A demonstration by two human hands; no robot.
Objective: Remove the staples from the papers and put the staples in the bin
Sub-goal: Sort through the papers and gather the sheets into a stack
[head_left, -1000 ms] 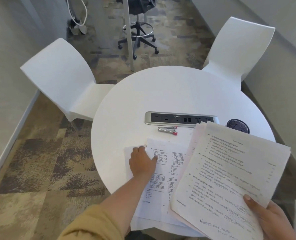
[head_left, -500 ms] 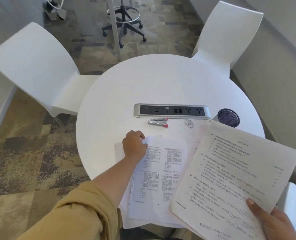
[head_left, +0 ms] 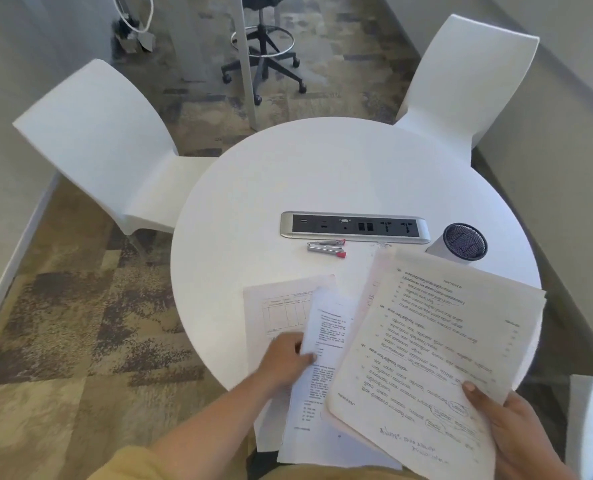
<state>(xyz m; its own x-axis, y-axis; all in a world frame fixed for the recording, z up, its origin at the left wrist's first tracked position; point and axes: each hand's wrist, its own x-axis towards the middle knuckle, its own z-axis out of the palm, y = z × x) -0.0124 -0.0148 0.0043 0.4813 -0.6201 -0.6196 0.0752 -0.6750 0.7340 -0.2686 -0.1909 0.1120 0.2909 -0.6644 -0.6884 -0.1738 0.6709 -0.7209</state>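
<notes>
My right hand (head_left: 516, 434) grips the bottom right corner of a thick stack of printed papers (head_left: 437, 344), held tilted above the round white table (head_left: 322, 174). My left hand (head_left: 284, 362) pinches the left edge of a printed sheet (head_left: 326, 344) and lifts it off a sheet with a ruled grid (head_left: 281, 306) lying flat underneath. A silver and red staple remover (head_left: 326, 248) lies past the papers. A few loose staples (head_left: 379, 244) lie to its right. The small white bin (head_left: 461, 243) with a dark inside stands at the right.
A silver power socket strip (head_left: 355, 227) is set into the table's middle. Two white chairs (head_left: 101, 147) (head_left: 461, 81) stand at the far left and far right of the table. A wheeled stool (head_left: 263, 53) stands on the carpet beyond. Another white surface (head_left: 592, 424) shows at the right edge.
My left hand moved nearer to me along the sheet's left edge and lifted it, uncovering the ruled sheet below. My right hand kept hold of the stack.
</notes>
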